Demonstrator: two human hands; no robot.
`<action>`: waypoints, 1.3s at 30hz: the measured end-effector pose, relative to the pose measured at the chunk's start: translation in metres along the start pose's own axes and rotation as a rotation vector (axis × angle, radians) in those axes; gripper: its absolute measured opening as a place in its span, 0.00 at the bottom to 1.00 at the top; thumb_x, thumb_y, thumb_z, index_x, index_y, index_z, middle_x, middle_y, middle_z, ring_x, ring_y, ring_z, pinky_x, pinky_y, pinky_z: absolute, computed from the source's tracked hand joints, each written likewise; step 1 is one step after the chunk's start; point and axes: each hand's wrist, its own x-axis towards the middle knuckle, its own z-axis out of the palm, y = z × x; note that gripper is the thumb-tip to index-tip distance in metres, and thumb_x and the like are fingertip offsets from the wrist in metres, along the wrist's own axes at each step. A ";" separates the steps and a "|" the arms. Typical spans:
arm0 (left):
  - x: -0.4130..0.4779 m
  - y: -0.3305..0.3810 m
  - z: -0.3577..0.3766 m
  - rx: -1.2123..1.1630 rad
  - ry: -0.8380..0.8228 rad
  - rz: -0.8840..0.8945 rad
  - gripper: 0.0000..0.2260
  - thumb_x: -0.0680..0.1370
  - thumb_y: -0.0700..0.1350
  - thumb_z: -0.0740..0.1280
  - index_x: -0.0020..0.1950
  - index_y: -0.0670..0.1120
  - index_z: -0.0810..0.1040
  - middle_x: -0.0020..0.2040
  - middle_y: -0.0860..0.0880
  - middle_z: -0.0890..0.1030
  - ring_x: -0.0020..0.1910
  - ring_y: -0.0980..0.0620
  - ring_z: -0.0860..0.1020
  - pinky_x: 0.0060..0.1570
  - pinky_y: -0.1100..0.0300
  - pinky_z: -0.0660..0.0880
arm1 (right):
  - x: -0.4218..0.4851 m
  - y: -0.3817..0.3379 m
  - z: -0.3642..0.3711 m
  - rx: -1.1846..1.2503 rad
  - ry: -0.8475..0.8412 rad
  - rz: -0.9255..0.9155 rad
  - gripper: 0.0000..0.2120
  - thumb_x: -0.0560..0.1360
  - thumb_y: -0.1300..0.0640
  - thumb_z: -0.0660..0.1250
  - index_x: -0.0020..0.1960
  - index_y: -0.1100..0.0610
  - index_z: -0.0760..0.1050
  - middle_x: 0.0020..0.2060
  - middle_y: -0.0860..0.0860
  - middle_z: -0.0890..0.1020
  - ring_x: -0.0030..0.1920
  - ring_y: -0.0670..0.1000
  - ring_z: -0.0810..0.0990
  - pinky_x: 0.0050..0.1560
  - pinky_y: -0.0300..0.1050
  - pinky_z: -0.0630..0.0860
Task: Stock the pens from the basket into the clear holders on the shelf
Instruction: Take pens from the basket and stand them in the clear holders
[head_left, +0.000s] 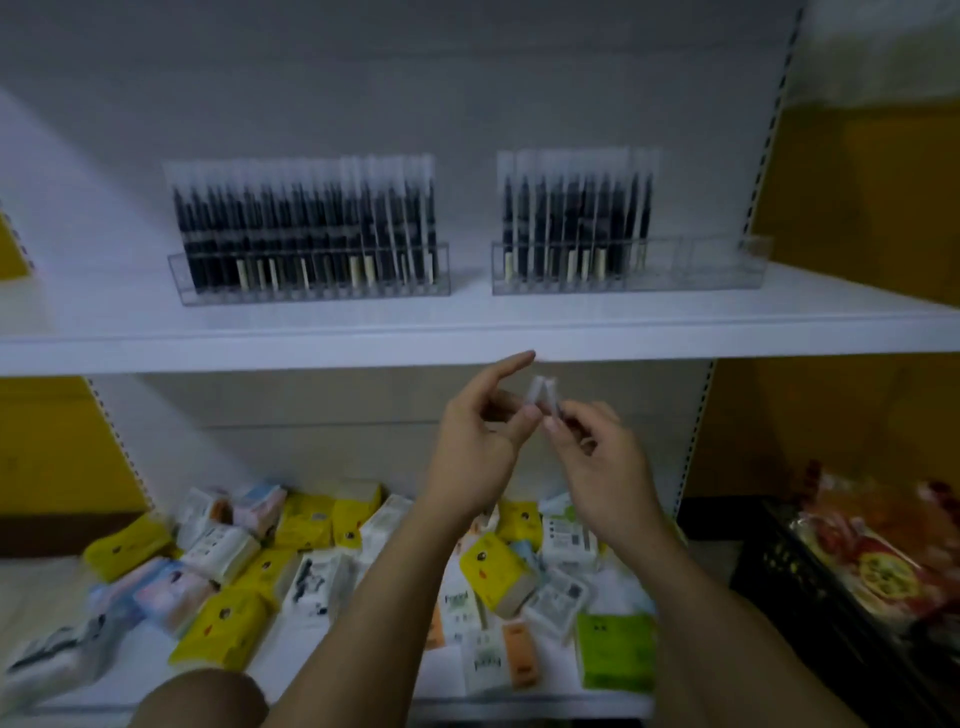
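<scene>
Two clear holders stand on the white shelf (467, 332). The left holder (311, 291) is packed with dark pens with frosted caps. The right holder (675, 265) is filled with pens only in its left half. Just below the shelf's front edge, my left hand (483, 441) and my right hand (597, 462) meet around pens (545, 397) with frosted pale caps. Both hands pinch them at the fingertips; my left index finger points up toward the shelf edge. The pens are blurred, so I cannot tell their number. The basket is out of view.
The lower shelf (156, 654) holds a loose heap of tissue packs (311, 561) in yellow, white, pink and green. A dark crate (789, 571) with red snack bags (872, 545) sits at the right. Yellow wall panels flank the shelf unit.
</scene>
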 end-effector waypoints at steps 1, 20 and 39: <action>0.004 0.012 0.002 0.008 -0.025 0.027 0.21 0.77 0.35 0.68 0.63 0.58 0.76 0.40 0.50 0.79 0.41 0.56 0.77 0.45 0.63 0.76 | 0.006 -0.007 -0.010 -0.007 0.010 -0.026 0.04 0.78 0.56 0.65 0.48 0.54 0.78 0.41 0.52 0.75 0.41 0.47 0.75 0.41 0.39 0.70; 0.153 0.139 0.069 0.163 -0.021 0.222 0.13 0.74 0.40 0.72 0.56 0.52 0.77 0.51 0.50 0.80 0.45 0.53 0.82 0.45 0.52 0.82 | 0.163 -0.057 -0.143 0.000 0.255 -0.227 0.22 0.76 0.60 0.69 0.68 0.47 0.70 0.40 0.41 0.73 0.38 0.37 0.74 0.39 0.25 0.71; 0.265 0.130 0.101 0.553 -0.065 0.386 0.11 0.75 0.39 0.71 0.50 0.51 0.72 0.48 0.51 0.78 0.42 0.54 0.80 0.42 0.58 0.80 | 0.277 -0.015 -0.126 -0.006 0.275 -0.173 0.20 0.76 0.59 0.68 0.66 0.49 0.69 0.42 0.43 0.75 0.40 0.43 0.77 0.41 0.45 0.80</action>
